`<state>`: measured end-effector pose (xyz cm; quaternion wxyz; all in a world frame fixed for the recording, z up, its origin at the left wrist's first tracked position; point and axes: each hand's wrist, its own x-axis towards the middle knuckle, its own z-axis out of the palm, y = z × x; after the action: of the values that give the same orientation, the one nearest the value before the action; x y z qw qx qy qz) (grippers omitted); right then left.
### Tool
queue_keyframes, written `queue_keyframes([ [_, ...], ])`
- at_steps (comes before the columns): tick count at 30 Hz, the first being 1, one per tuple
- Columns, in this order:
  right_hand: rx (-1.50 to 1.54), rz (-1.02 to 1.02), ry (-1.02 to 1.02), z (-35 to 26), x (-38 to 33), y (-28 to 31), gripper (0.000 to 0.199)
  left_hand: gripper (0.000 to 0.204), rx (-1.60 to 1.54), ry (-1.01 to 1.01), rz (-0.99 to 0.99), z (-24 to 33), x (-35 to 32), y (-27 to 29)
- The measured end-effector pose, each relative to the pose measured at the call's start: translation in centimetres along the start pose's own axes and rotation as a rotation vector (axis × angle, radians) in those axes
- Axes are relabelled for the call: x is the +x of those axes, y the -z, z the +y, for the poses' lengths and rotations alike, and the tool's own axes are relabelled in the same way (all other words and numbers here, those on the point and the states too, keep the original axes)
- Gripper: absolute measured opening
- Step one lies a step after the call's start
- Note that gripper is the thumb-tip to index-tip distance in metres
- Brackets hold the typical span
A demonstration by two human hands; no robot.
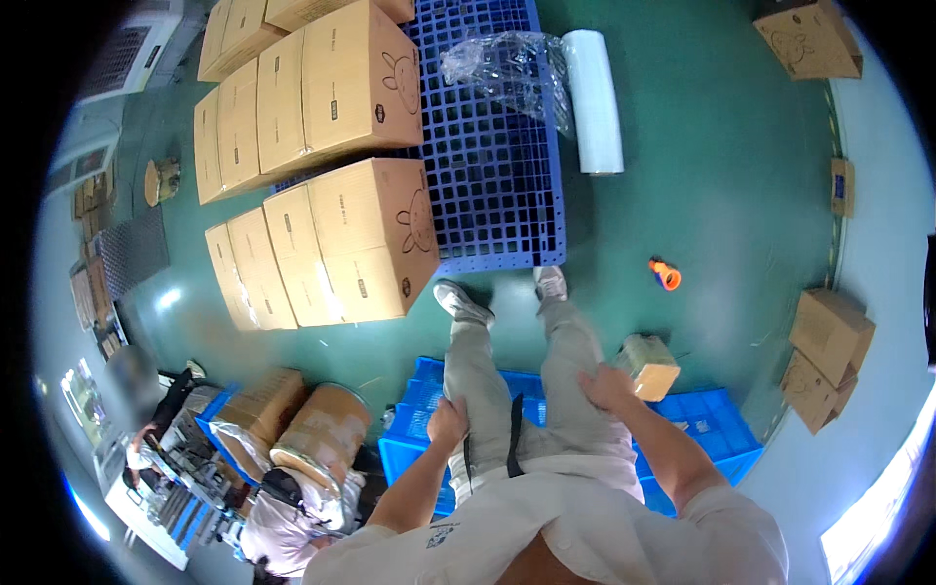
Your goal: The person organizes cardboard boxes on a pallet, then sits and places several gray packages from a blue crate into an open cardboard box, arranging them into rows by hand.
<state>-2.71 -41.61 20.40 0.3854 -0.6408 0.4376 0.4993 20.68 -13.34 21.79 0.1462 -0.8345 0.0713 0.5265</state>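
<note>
I sit on a stack of blue plastic pallets [721, 429] with both legs in light grey trousers stretched forward. My left hand [447, 421] lies curled on my left thigh, fingers closed, nothing visibly in it. My right hand [604, 386] rests flat on my right thigh, fingers apart and holding nothing. A small brown package wrapped in film [647, 365] sits just right of my right hand. My shoes touch the near edge of a blue grid pallet [497, 185] on the green floor.
Large cardboard boxes [351, 244] are stacked on the grid pallet's left. A stretch-film roll [595, 97] and crumpled film [502, 63] lie at its far end. An orange tape dispenser [665, 274] is on the floor. Another person [292, 512] works lower left beside a cardboard drum [322, 429].
</note>
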Motion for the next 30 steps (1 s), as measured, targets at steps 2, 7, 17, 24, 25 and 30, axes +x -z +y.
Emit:
queue_keyframes([
  [2, -0.046, -0.017, 0.123, 3.0, -0.6, 0.0, 0.074, 0.045, 0.033, -0.136, -0.048, 1.8, -2.4, -2.8],
  [7, -0.347, -0.174, 0.279, 4.7, -5.0, 4.2, 0.067, 0.029, 0.141, -0.646, -0.150, -2.7, -4.5, -12.7],
  [17, -0.980, -0.305, 0.536, 4.9, -2.8, 0.7, 0.082, 0.024, -0.273, -0.541, -0.232, -2.2, -13.1, -30.1],
  [24, -1.464, -0.713, 0.448, 4.1, -1.4, -4.8, 0.075, 0.036, -0.773, -0.282, -0.089, 0.2, -16.8, -39.3],
  [25, -1.532, -0.747, 0.475, 3.3, -1.1, -5.2, 0.072, 0.037, -0.799, -0.321, -0.045, 0.7, -16.6, -40.5],
  [30, -1.513, -0.610, 1.200, 3.8, 8.6, -5.5, 0.046, 0.029, -0.887, -0.395, 0.354, 1.1, -14.5, -44.6],
])
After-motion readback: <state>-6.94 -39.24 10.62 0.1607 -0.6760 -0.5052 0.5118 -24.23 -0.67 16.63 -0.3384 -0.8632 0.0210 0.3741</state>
